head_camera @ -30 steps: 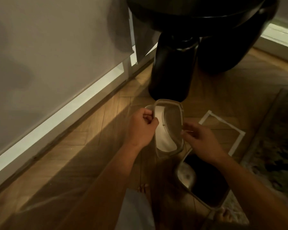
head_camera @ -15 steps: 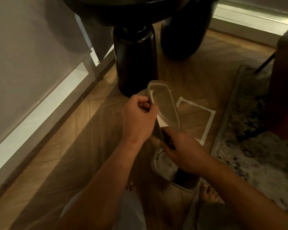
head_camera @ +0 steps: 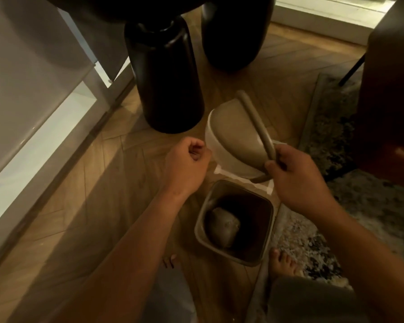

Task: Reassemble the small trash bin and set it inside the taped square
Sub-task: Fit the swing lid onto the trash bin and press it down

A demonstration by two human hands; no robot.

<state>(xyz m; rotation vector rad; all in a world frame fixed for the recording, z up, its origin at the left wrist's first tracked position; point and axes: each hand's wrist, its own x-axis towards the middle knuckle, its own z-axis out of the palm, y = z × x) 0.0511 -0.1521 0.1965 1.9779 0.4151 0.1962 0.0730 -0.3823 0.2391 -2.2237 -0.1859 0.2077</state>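
The beige bin body [head_camera: 264, 250] stands open on the wooden floor, a rounded pale object lying inside it. Above and beyond it I hold the lid [head_camera: 238, 134], a beige frame with a white swing flap, tilted in the air. My right hand [head_camera: 294, 173] grips the frame's near end. My left hand [head_camera: 187, 166] is closed at the flap's white left edge and seems to pinch it. White tape of the square [head_camera: 220, 170] shows only as corners beneath the lid, just beyond the bin body.
Two thick black table pedestals [head_camera: 166, 78] stand close behind the square. A patterned rug [head_camera: 327, 127] lies to the right, under a dark brown piece of furniture [head_camera: 390, 89]. A wall with a baseboard [head_camera: 44, 141] runs along the left. My bare foot [head_camera: 282, 262] is beside the bin.
The lid has turned so its outer side faces me and moved right. My right hand has shifted to the frame's near end. The view has swung down onto the bin body.
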